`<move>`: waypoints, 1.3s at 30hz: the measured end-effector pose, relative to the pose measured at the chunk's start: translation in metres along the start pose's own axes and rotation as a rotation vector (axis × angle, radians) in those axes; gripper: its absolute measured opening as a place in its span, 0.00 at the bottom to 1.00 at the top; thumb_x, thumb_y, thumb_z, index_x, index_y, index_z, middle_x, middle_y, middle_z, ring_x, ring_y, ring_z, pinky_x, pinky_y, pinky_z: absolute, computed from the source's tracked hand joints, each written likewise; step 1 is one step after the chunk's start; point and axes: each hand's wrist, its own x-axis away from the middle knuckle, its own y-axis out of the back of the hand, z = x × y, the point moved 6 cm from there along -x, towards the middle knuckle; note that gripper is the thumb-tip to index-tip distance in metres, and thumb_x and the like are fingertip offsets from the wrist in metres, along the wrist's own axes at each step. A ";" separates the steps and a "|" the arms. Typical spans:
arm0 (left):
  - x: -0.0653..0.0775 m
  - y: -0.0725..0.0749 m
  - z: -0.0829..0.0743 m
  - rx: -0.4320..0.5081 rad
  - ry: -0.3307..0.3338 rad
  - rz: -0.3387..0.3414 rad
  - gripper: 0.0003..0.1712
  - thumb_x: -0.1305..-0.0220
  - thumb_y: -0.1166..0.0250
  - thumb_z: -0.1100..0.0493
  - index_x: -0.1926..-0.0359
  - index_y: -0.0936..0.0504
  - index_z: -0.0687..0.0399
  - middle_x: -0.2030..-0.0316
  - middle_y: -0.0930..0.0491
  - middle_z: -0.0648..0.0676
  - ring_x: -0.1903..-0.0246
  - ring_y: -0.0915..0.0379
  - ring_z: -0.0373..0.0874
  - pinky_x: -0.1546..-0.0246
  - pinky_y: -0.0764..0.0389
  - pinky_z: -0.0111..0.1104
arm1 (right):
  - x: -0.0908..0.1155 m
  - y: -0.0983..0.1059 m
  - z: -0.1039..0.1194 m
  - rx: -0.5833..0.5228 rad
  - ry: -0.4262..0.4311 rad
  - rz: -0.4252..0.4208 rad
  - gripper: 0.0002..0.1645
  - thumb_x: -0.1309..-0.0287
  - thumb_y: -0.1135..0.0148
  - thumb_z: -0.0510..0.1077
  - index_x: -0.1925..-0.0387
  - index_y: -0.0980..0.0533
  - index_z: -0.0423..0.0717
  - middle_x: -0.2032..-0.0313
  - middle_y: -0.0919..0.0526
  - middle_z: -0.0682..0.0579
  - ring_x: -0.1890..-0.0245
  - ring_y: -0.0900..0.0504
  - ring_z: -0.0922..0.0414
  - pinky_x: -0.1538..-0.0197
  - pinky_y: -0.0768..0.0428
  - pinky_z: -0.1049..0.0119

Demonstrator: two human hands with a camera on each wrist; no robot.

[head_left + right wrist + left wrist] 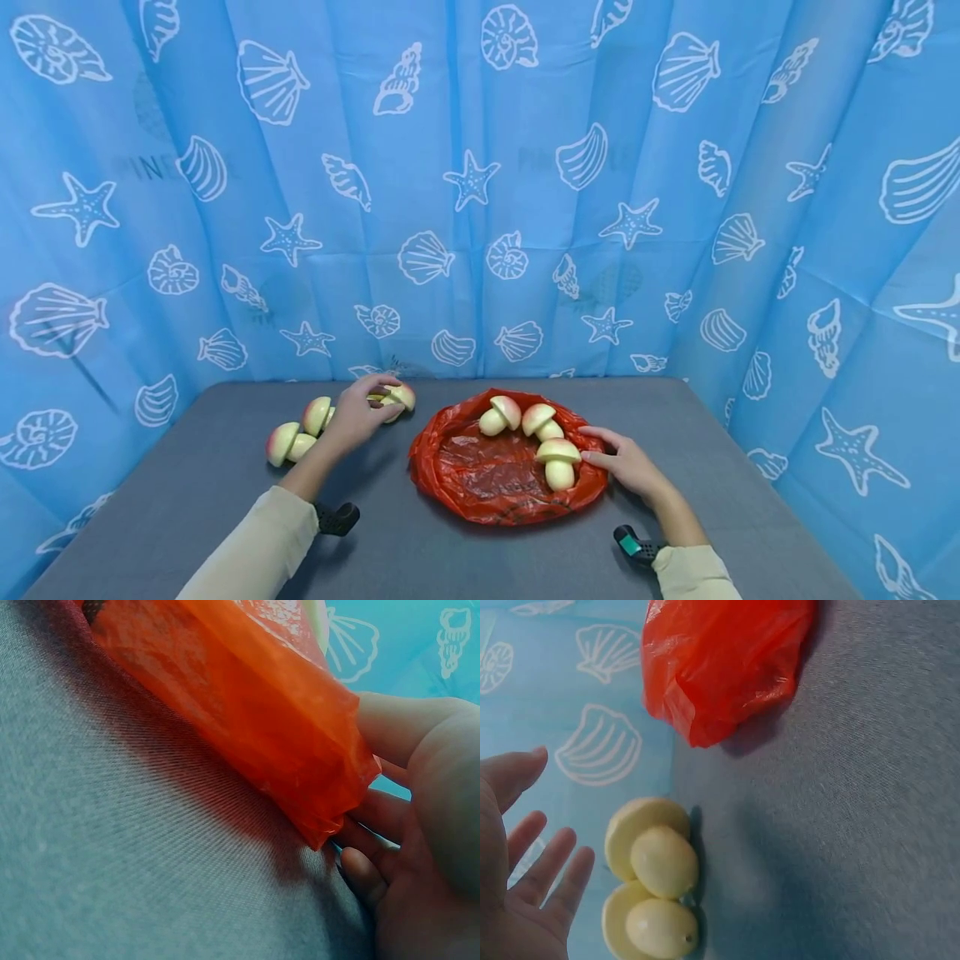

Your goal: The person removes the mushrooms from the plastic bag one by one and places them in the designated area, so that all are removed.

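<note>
Left sleeve [251, 546] nearest; left hand [357, 414] wide by mushrooms [664, 861]; table [405, 542] gap; right hand [632, 467] pinching bag [442, 487] rim.

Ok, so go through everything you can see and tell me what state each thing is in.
Red plastic bag: open at the top, crumpled rim.
Mushrooms in the bag: three, caps and stems joined.
Mushrooms outside: on the table, left of the bag, partly hidden.
Left hand: fingers spread, close to the outside mushrooms.
Right hand: at the bag's right edge; pinching or just touching, can't tell.
Curtain: hanging in folds.
</note>
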 end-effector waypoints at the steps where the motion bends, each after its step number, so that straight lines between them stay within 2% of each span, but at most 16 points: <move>1: -0.002 -0.002 0.000 0.003 0.003 0.003 0.19 0.43 0.29 0.63 0.49 0.19 0.57 0.46 0.24 0.59 0.50 0.24 0.56 0.54 0.21 0.46 | 0.000 0.000 0.000 0.001 -0.001 -0.001 0.33 0.38 0.36 0.52 0.35 0.29 0.42 0.34 0.35 0.34 0.33 0.41 0.35 0.36 0.40 0.37; 6: -0.009 -0.013 -0.006 0.003 0.025 0.038 0.18 0.41 0.29 0.59 0.49 0.19 0.55 0.51 0.21 0.60 0.53 0.23 0.55 0.56 0.20 0.45 | 0.000 0.000 0.000 0.002 -0.004 -0.001 0.33 0.38 0.36 0.51 0.35 0.30 0.42 0.34 0.35 0.34 0.33 0.41 0.35 0.36 0.40 0.37; 11: -0.019 -0.026 -0.014 -0.012 0.062 0.074 0.19 0.39 0.30 0.52 0.48 0.19 0.51 0.51 0.20 0.56 0.52 0.23 0.50 0.56 0.20 0.44 | 0.001 0.001 -0.001 0.002 -0.005 -0.005 0.32 0.38 0.36 0.51 0.35 0.29 0.43 0.34 0.34 0.34 0.34 0.40 0.35 0.37 0.39 0.38; 19: -0.038 -0.054 -0.034 -0.019 0.054 0.125 0.19 0.39 0.30 0.50 0.49 0.19 0.48 0.49 0.20 0.54 0.50 0.24 0.50 0.53 0.21 0.45 | 0.002 0.003 -0.001 0.018 0.010 -0.014 0.32 0.38 0.36 0.50 0.36 0.29 0.42 0.34 0.34 0.34 0.34 0.41 0.34 0.36 0.40 0.38; 25: -0.048 -0.074 -0.047 0.043 0.042 0.135 0.16 0.40 0.29 0.53 0.51 0.18 0.48 0.53 0.20 0.50 0.51 0.23 0.50 0.54 0.21 0.43 | 0.000 0.002 0.001 0.018 0.027 -0.009 0.32 0.38 0.36 0.50 0.36 0.29 0.41 0.35 0.34 0.34 0.34 0.39 0.35 0.37 0.38 0.39; 32: -0.055 -0.098 -0.061 0.128 0.054 0.177 0.15 0.39 0.30 0.55 0.51 0.18 0.48 0.53 0.20 0.52 0.53 0.24 0.47 0.55 0.21 0.42 | 0.000 0.004 0.008 0.011 0.043 -0.005 0.31 0.37 0.37 0.49 0.36 0.29 0.41 0.35 0.34 0.34 0.34 0.40 0.35 0.37 0.38 0.38; 39: -0.049 -0.133 -0.065 0.066 0.020 0.284 0.17 0.36 0.33 0.54 0.47 0.19 0.53 0.48 0.21 0.58 0.49 0.25 0.54 0.51 0.23 0.46 | 0.000 0.003 0.003 0.021 0.048 -0.007 0.30 0.37 0.36 0.48 0.37 0.29 0.40 0.35 0.33 0.34 0.34 0.39 0.35 0.37 0.40 0.38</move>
